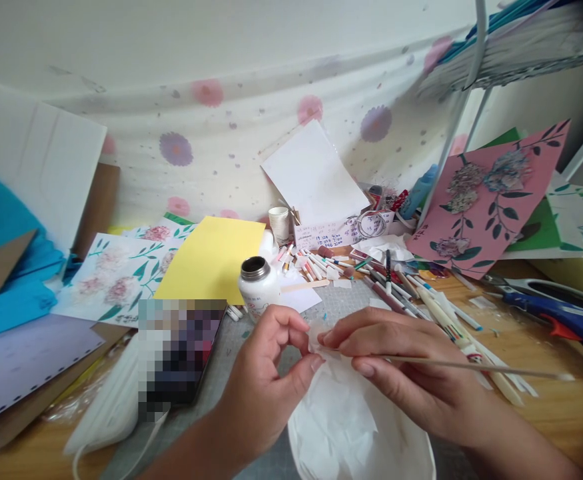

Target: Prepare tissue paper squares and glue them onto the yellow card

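My left hand (266,373) pinches the edge of a small, thin white paper piece (316,339) between thumb and forefinger. My right hand (416,373) is closed around a thin wooden stick (496,367), whose pale end sticks out to the right. Its fingertips meet the same paper, and the stick's other end is hidden there. Just below both hands stands a white tub (425,453) holding several loose sheets of thin white paper (338,407). Behind the left hand is an open white jar (261,287) with a metal neck.
Pens and markers (316,263) lie scattered at the back. A blue glue gun (556,310) and scissors are at right. To the left are a phone (186,360), yellow paper (211,260) and flower pictures (116,273). A pink flower card (491,200) leans at right.
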Tool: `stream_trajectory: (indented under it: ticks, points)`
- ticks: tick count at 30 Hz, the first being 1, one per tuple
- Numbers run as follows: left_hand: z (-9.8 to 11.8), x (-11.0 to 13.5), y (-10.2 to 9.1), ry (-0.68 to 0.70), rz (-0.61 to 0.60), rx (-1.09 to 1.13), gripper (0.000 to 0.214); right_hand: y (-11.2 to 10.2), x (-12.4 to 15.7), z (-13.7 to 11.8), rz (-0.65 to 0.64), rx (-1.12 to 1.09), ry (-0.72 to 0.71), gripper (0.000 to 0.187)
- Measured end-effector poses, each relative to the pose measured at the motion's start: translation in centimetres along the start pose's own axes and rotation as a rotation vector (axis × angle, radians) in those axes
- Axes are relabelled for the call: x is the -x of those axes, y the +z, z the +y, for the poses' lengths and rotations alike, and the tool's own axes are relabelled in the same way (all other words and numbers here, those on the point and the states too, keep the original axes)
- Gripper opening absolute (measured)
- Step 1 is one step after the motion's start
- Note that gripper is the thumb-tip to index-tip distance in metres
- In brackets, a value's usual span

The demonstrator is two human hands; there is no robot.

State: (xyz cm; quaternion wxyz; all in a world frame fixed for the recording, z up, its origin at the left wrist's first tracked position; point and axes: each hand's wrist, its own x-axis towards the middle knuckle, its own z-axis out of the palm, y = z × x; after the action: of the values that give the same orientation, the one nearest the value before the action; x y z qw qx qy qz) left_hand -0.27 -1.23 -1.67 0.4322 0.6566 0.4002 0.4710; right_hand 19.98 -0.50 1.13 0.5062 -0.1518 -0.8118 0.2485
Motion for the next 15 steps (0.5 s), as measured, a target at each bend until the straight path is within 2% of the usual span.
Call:
stream_trajectory:
  ticks: [9, 15]
  points:
    - [0.5, -0.27, -0.28, 0.121, -0.025, -0.036, 0.015, -0.01, 0.26, 0.51, 0.094, -0.075, 0.049, 0.019]
    - [0.66, -0.49, -0.45, 0.133, -0.022, -0.04, 0.014, -0.35, 0.46, 0.78, 0.168, -0.094, 0.121, 0.018]
